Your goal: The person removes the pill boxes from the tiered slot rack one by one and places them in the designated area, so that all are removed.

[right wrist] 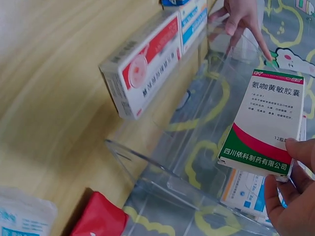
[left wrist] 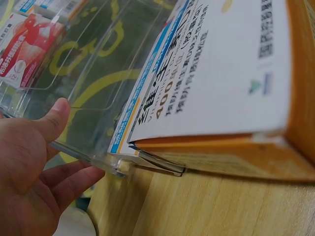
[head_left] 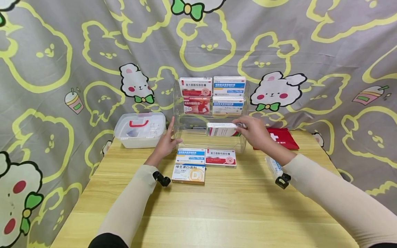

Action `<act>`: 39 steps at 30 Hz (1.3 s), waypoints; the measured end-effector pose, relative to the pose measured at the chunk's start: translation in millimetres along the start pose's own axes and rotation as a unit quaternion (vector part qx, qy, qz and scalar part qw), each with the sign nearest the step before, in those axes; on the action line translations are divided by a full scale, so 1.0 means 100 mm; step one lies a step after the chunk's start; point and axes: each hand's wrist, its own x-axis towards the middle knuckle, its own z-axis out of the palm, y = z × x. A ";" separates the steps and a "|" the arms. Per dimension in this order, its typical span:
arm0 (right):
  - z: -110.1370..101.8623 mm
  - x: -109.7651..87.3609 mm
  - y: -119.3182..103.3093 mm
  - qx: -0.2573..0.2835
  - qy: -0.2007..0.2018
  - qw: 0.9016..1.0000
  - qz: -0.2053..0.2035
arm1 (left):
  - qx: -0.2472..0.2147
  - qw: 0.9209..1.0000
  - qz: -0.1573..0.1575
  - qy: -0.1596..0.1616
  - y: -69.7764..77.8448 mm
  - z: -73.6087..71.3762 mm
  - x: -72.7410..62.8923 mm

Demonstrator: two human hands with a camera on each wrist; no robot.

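Observation:
My right hand [head_left: 252,130] pinches a white, red and green capsule box [right wrist: 263,120] by one end. In the head view this medicine box [head_left: 221,130] is over a lower tier of the clear tiered display rack [head_left: 192,132], to the right of its middle. My left hand [head_left: 165,143] rests against the rack's left side, its index finger straight up along it. The left wrist view shows the left thumb [left wrist: 56,118] at the rack's side edge and other fingers below. Two red-and-white boxes [head_left: 196,87] and two blue-and-white boxes [head_left: 228,86] occupy the upper tiers.
Before the rack lie a blue-and-white box [head_left: 190,156], a red-and-white box [head_left: 220,158] and an orange-and-white vitamin D box [head_left: 188,173]. A lidded plastic case [head_left: 139,134] stands left; a red first-aid pouch [head_left: 283,139] and a plastic packet [head_left: 274,167] lie right. A patterned curtain [head_left: 217,44] hangs behind.

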 end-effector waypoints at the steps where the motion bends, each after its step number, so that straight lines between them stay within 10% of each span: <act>1: 0.01 -0.02 -0.01 0.002 -0.005 1.000 0.002 | 0.000 1.000 0.000 0.001 0.00 0.00 0.00; 39: 0.64 -0.91 0.23 0.056 -0.091 0.994 0.010 | 0.003 1.000 -0.007 0.003 0.03 0.00 -0.01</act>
